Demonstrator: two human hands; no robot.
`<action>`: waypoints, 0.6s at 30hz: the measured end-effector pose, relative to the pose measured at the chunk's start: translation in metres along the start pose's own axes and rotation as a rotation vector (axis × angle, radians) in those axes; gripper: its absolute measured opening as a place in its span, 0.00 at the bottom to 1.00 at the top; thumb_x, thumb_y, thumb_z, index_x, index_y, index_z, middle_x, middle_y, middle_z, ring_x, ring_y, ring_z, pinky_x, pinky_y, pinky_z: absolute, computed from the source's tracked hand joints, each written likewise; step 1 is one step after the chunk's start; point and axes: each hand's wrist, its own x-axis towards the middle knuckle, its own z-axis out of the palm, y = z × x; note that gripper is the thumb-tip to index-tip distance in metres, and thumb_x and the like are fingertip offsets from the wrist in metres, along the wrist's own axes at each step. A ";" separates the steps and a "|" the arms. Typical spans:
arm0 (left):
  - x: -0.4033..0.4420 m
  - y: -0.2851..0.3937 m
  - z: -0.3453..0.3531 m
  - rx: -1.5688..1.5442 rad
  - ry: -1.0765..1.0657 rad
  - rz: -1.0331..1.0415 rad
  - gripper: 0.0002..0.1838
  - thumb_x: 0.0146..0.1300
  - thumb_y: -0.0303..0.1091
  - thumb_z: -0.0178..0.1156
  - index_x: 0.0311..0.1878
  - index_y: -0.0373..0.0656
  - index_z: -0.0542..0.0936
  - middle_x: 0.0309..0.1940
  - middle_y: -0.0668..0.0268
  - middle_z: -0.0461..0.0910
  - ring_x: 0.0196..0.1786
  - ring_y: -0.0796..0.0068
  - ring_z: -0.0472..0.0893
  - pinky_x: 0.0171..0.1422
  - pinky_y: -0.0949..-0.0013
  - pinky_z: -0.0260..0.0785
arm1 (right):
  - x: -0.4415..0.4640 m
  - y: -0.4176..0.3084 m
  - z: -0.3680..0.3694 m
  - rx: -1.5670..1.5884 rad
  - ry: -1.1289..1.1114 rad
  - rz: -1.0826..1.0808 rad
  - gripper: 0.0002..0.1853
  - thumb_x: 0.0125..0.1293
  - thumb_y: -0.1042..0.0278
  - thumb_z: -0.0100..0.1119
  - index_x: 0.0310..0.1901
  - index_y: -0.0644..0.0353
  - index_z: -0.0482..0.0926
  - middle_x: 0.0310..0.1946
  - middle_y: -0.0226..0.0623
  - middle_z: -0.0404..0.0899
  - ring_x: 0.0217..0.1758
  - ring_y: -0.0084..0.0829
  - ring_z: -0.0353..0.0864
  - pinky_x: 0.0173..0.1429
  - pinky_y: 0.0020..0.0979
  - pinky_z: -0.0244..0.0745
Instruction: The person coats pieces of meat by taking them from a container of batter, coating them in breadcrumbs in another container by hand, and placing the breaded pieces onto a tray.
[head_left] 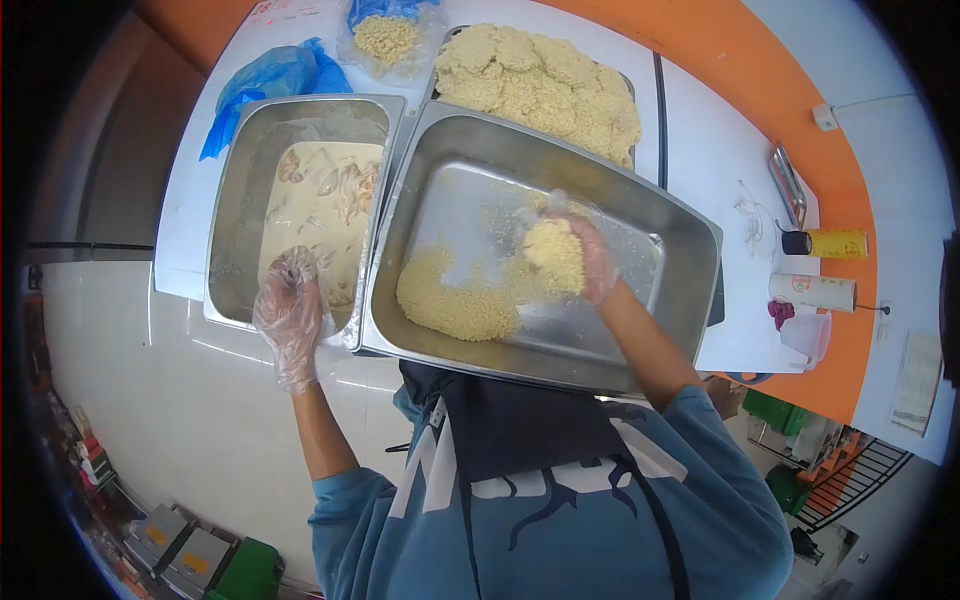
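Observation:
My right hand (594,258), in a clear plastic glove, is closed around a crumb-coated piece of food (555,256) above the large metal pan (690,238). Pale yellow breadcrumbs (460,300) lie heaped at that pan's near left and scattered across its bottom. My left hand (290,305), also gloved, is over the near edge of the smaller metal pan (232,215); its fingers are bunched, and anything inside them is hidden. Creamy batter (305,215) fills part of the smaller pan, with pieces that look like meat (352,190) partly sunk in it.
Behind the large pan, a tray is piled with crumb-coated pieces (535,85). A blue plastic bag (275,80) and an open bag of crumbs (386,38) lie on the white table (180,250). At right are a paper roll (815,291), a yellow container (838,243) and a clear jug (806,336).

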 end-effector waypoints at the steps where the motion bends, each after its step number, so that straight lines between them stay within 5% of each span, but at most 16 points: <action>1: 0.000 -0.002 0.000 -0.003 -0.014 -0.016 0.16 0.67 0.45 0.59 0.45 0.40 0.81 0.34 0.53 0.84 0.38 0.52 0.83 0.43 0.57 0.73 | 0.013 0.002 -0.032 -0.132 0.066 -0.048 0.21 0.67 0.54 0.54 0.51 0.64 0.79 0.47 0.43 0.82 0.46 0.39 0.83 0.53 0.39 0.79; 5: -0.001 0.003 -0.002 0.018 -0.055 -0.070 0.18 0.67 0.47 0.58 0.46 0.40 0.81 0.37 0.53 0.84 0.40 0.53 0.83 0.44 0.57 0.73 | -0.009 -0.036 -0.046 -1.264 0.196 -0.350 0.20 0.63 0.58 0.62 0.48 0.67 0.82 0.47 0.41 0.83 0.48 0.36 0.82 0.56 0.32 0.76; 8: -0.002 -0.005 0.001 0.051 -0.020 -0.014 0.17 0.67 0.46 0.59 0.44 0.40 0.81 0.36 0.54 0.84 0.39 0.53 0.83 0.44 0.57 0.72 | -0.012 -0.049 -0.043 -1.068 0.206 -0.189 0.18 0.63 0.59 0.63 0.49 0.63 0.83 0.49 0.42 0.83 0.51 0.36 0.82 0.59 0.33 0.74; 11: -0.002 -0.001 0.004 -0.109 0.003 -0.051 0.16 0.66 0.45 0.60 0.43 0.40 0.81 0.35 0.53 0.83 0.38 0.51 0.82 0.43 0.56 0.72 | -0.029 -0.070 -0.010 -1.406 0.161 -0.395 0.16 0.65 0.61 0.61 0.50 0.59 0.83 0.51 0.45 0.83 0.53 0.37 0.82 0.59 0.35 0.74; 12: -0.003 -0.001 0.003 -0.049 0.004 -0.035 0.16 0.66 0.45 0.61 0.43 0.40 0.80 0.34 0.53 0.83 0.38 0.51 0.82 0.43 0.56 0.72 | -0.031 -0.068 -0.006 -1.285 0.113 -0.341 0.16 0.65 0.62 0.60 0.51 0.59 0.83 0.51 0.47 0.82 0.53 0.39 0.81 0.59 0.36 0.74; 16: -0.002 0.000 0.000 0.047 -0.002 -0.004 0.15 0.64 0.43 0.62 0.43 0.39 0.80 0.33 0.53 0.82 0.38 0.52 0.82 0.43 0.57 0.72 | -0.058 -0.031 0.026 -1.381 -0.113 -0.230 0.15 0.68 0.66 0.52 0.51 0.61 0.82 0.51 0.51 0.80 0.53 0.48 0.80 0.60 0.40 0.73; 18: -0.002 -0.001 0.001 0.026 -0.009 -0.009 0.15 0.64 0.43 0.62 0.44 0.39 0.80 0.33 0.52 0.82 0.37 0.52 0.82 0.42 0.58 0.72 | -0.061 0.019 0.015 -1.505 -0.236 -0.211 0.18 0.67 0.62 0.54 0.53 0.64 0.78 0.44 0.49 0.82 0.45 0.42 0.81 0.54 0.37 0.76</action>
